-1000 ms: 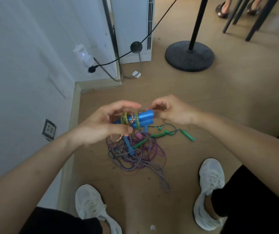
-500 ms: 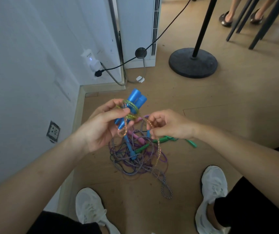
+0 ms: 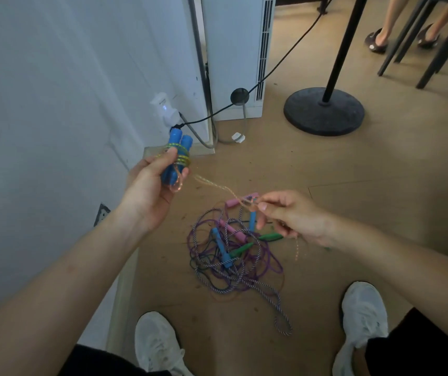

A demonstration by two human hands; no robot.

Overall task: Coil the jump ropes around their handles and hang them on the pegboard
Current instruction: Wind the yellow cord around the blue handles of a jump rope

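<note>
My left hand (image 3: pixel 149 189) grips a pair of blue handles (image 3: pixel 177 153) held upright near the wall, with several turns of yellow-orange clear rope wound round them. That rope (image 3: pixel 217 186) runs slack down to my right hand (image 3: pixel 289 217), which pinches a loop of it between thumb and fingers; a short end hangs below the hand. On the wooden floor between my feet lies a tangled pile of jump ropes (image 3: pixel 233 264) with blue, pink and green handles. No pegboard is in view.
A white wall stands at left with a socket (image 3: pixel 100 214) low down and a plugged adapter (image 3: pixel 164 109) with a black cable. A white unit (image 3: pixel 233 50), a black round stand base (image 3: pixel 324 111), chair legs and a person's feet are beyond. My white shoes (image 3: pixel 362 313) flank the pile.
My left hand has lifted the blue handles up and left, turning them upright. My right hand moved down and right, drawing the rope out from the handles.
</note>
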